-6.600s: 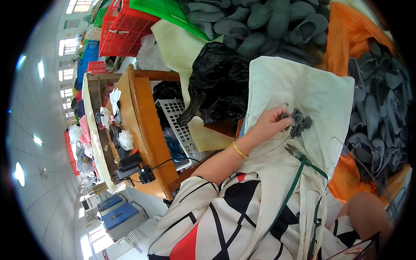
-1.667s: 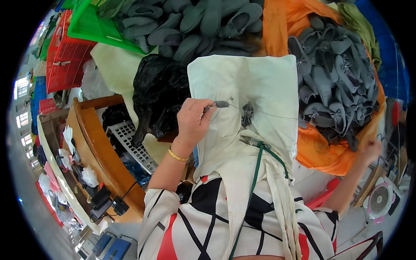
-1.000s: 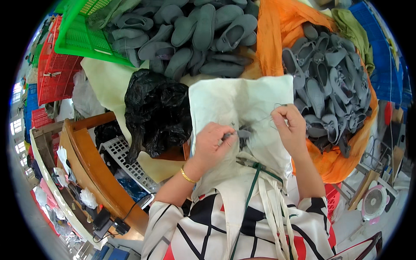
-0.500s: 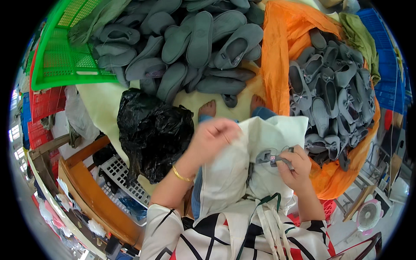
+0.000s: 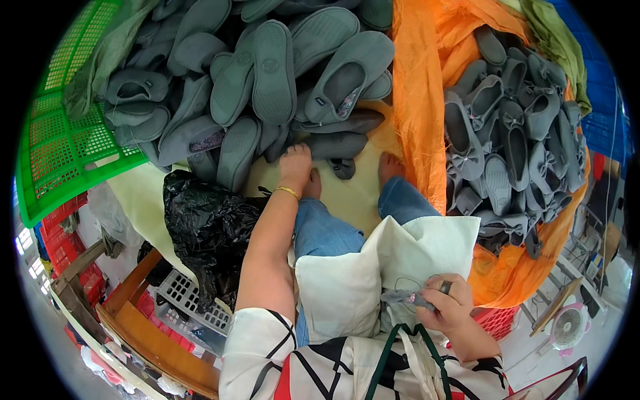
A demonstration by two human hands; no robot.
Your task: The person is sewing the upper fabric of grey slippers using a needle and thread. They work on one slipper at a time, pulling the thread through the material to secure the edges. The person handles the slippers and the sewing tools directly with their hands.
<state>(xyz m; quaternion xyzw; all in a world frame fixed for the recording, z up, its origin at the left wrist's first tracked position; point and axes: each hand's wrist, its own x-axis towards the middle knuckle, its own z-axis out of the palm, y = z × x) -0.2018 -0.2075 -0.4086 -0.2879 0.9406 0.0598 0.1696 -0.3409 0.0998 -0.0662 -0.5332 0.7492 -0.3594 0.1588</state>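
My left hand (image 5: pixel 295 163) reaches out to the front edge of a pile of grey slippers (image 5: pixel 273 72), beside my left foot. Its fingers are bent and closed at the edge of a grey slipper (image 5: pixel 279 143); their tips are partly hidden. Over my lap, my right hand (image 5: pixel 449 303) pinches a small grey fabric bow (image 5: pixel 408 298) with a pinkish centre. A dark ring is on that hand. Beneath the bow, a white cloth (image 5: pixel 340 287) covers my thighs. Another dark grey bow-like piece (image 5: pixel 343 168) lies between my feet.
An orange sack (image 5: pixel 420 100) at the right holds many grey bow-trimmed shoes (image 5: pixel 513 140). Left are a green basket (image 5: pixel 80 160), a black plastic bag (image 5: pixel 207 220), a white crate (image 5: pixel 190 293) and a wooden frame (image 5: pixel 157 333). A small fan (image 5: pixel 569 328) stands far right.
My left hand has moved from above my lap forward to the slipper pile. My right hand, still pinching the bow, has dropped closer to my body. The view has shifted somewhat.
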